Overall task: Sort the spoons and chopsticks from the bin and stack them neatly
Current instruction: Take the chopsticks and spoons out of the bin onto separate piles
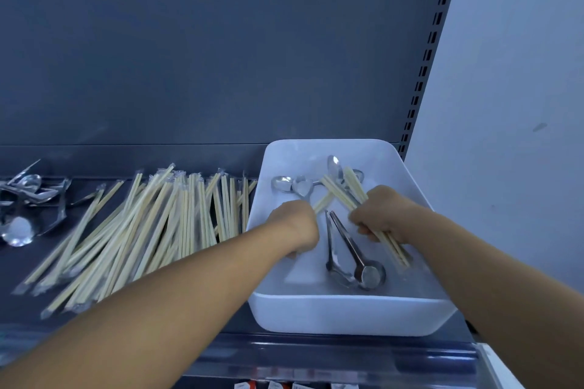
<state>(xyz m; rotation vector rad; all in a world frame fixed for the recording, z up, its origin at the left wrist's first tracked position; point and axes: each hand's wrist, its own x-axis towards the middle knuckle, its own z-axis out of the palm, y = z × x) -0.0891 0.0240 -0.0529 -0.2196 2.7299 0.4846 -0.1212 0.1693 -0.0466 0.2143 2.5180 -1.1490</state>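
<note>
**Both hands in the bin, chopsticks half sorted**

So the white bin (pixel 347 313) sits on a dark shelf (pixel 221 336), toward its right end, and everything else is easiest to place off that bin.

Both hands are down inside it. The right hand (pixel 384 216) is curled round a bundle of wrapped chopsticks (pixel 339 191), gripping them about mid-length, so the far ends fan out toward the back of the bin and the near ends stick out under the fist toward the bin's right wall. The left hand (pixel 295 224) is in the left half of the bin, fingers curled under and knuckles up. A pale chopstick (pixel 322 203) pokes out from its far side, but I honestly can't tell whether the fingers are closed on it or just lying over it.

What's loose in the bin: a few metal spoons (pixel 292 185) near the back, bowls pointing left, touching the fanned chopstick ends. Two more spoons (pixel 350 253) lie between the two hands, handles toward the back, bowls toward the front wall.

Left of the bin, right up against its side, a big loose pile of wrapped chopsticks (pixel 151 227) is spread across the shelf, mostly running front to back but pretty splayed. Farther left again, well away from the bin, is a heap of spoons (pixel 27 202) in clear wrappers.
</note>
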